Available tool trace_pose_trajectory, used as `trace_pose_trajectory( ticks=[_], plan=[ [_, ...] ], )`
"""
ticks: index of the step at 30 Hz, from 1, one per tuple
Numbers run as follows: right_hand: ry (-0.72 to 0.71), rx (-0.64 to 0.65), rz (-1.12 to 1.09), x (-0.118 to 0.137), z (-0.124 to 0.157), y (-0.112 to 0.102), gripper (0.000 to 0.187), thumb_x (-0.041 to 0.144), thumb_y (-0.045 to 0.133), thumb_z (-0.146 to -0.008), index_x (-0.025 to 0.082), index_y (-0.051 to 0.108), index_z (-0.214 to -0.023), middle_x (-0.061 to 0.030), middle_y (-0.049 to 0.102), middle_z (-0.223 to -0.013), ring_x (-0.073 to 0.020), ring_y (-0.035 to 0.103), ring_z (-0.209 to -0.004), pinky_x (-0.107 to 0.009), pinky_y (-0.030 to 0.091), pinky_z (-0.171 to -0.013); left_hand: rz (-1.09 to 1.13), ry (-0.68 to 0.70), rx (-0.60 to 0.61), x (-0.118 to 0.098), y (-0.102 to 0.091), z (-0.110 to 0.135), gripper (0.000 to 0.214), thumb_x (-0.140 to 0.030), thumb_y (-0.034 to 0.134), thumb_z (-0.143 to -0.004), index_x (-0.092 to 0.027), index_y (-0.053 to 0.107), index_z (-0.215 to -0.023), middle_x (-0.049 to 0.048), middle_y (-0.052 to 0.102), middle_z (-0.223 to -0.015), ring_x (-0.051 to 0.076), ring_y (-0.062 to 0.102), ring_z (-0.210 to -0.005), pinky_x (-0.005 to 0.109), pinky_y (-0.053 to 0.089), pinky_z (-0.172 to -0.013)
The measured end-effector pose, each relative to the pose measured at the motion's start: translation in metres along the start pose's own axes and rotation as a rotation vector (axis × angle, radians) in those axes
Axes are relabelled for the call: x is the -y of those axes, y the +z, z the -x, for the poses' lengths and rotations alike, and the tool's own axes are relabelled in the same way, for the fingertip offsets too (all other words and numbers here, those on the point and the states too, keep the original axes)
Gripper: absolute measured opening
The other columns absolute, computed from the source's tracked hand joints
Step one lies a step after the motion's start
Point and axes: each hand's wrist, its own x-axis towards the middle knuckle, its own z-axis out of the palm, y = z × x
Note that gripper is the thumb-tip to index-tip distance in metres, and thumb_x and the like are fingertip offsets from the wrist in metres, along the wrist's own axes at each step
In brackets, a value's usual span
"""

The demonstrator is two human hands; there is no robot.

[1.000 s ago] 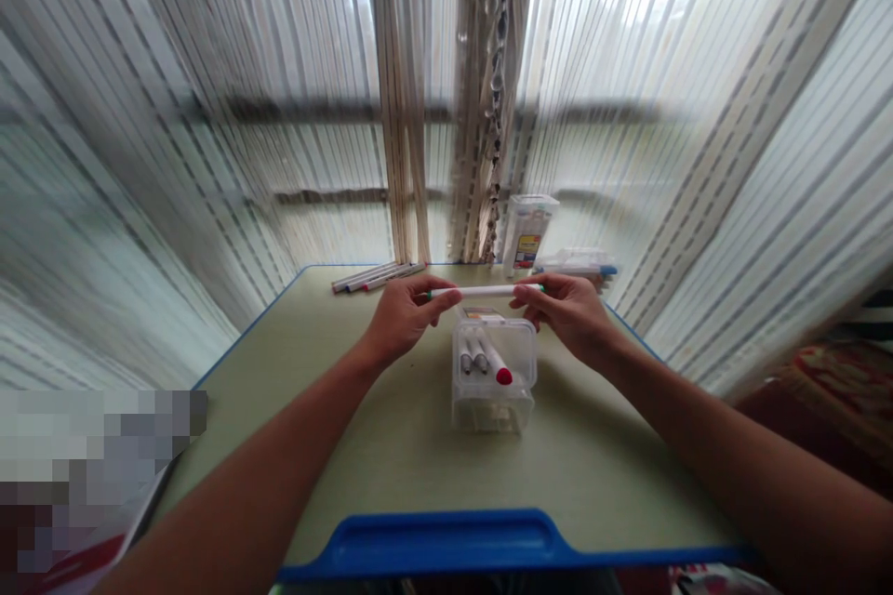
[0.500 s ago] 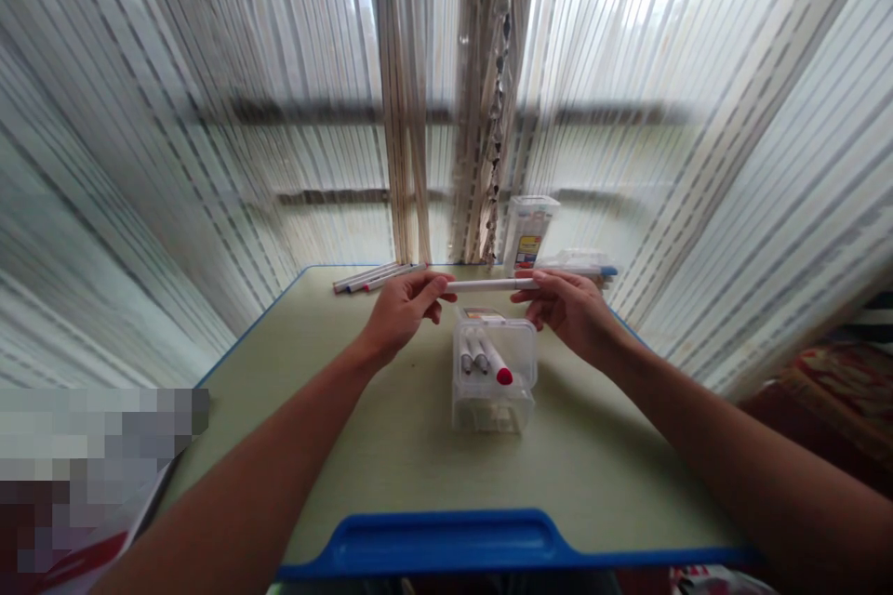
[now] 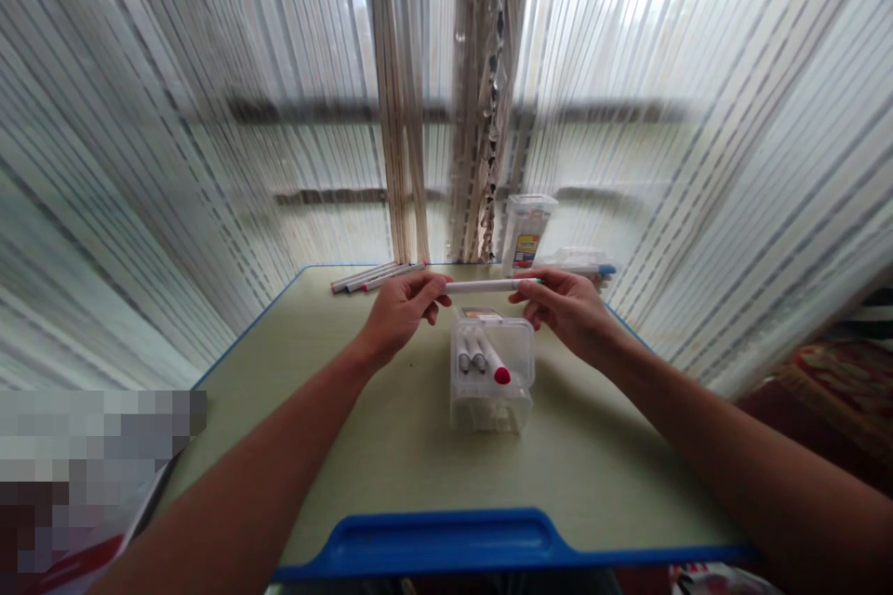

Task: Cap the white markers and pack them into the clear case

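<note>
A white marker is held level above the table between both hands. My left hand pinches its left end between thumb and fingers. At the other end, my right hand is closed on the marker, where a bit of green shows near the fingertips. Below and between the hands lies a clear plastic box with its lid open. Several white markers rest in it, one with a red end toward me.
Several loose markers lie at the table's back left. A clear labelled case stands upright at the back right, beside another clear case with something blue. The table has a blue front rim; string curtains hang behind.
Green has come into view at the marker's right end, as the right hand's fingers shifted slightly. The left hand keeps its grip, and the box stays in place.
</note>
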Motion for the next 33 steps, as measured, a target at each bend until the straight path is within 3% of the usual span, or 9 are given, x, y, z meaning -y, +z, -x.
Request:
trace_pose_trajectory(
  ticks=[9,15,18,22,33],
  plan=[
    [-0.035,-0.019,0.102,-0.0041,0.0017,0.0026,0.037,0.039,0.094,-0.058,0.016,0.073,-0.077,-0.0025,0.071,-0.06,-0.0118,0.059,-0.041,-0.022,0.044,-0.036,-0.168,0.031,-0.03,0.0003,0.0045,0.0037,0.036,-0.042,0.086,-0.069,-0.012,0.077,-0.086,-0.0015,0.06,-0.057,0.008,0.047,-0.047,0.021,0.035,-0.046],
    [-0.039,-0.014,0.106,-0.0032,0.0019,0.0025,0.037,0.04,0.095,-0.057,0.016,0.072,-0.074,-0.0021,0.07,-0.061,-0.0108,0.058,-0.041,-0.022,0.043,-0.036,-0.18,0.037,-0.007,0.0003,0.0034,0.003,0.034,-0.041,0.084,-0.071,-0.012,0.078,-0.088,-0.0006,0.061,-0.057,0.008,0.048,-0.048,0.021,0.037,-0.048],
    [-0.02,-0.016,0.088,-0.0016,0.0015,0.0021,0.034,0.039,0.093,-0.06,0.016,0.072,-0.074,-0.0035,0.072,-0.064,-0.0108,0.058,-0.042,-0.022,0.044,-0.038,-0.135,0.047,-0.007,0.0,0.003,0.0021,0.032,-0.038,0.083,-0.073,-0.012,0.078,-0.091,-0.0006,0.061,-0.055,0.009,0.05,-0.048,0.022,0.039,-0.05],
    [0.005,-0.018,0.032,-0.0011,0.0001,0.0009,0.033,0.039,0.091,-0.062,0.015,0.074,-0.077,-0.0051,0.075,-0.067,-0.0099,0.058,-0.041,-0.022,0.045,-0.039,-0.058,0.037,-0.003,-0.0007,0.0033,0.0011,0.03,-0.036,0.082,-0.074,-0.012,0.077,-0.091,0.004,0.071,-0.069,0.008,0.052,-0.05,0.023,0.042,-0.052],
    [0.067,-0.017,-0.072,0.0024,-0.0015,-0.0002,0.026,0.033,0.08,-0.073,0.013,0.076,-0.09,-0.0097,0.077,-0.072,-0.0115,0.061,-0.042,-0.021,0.045,-0.04,0.215,-0.11,-0.009,-0.001,0.0011,-0.0009,0.034,-0.034,0.079,-0.076,-0.009,0.075,-0.098,0.0095,0.076,-0.08,0.008,0.058,-0.051,0.023,0.047,-0.055]
  ],
)
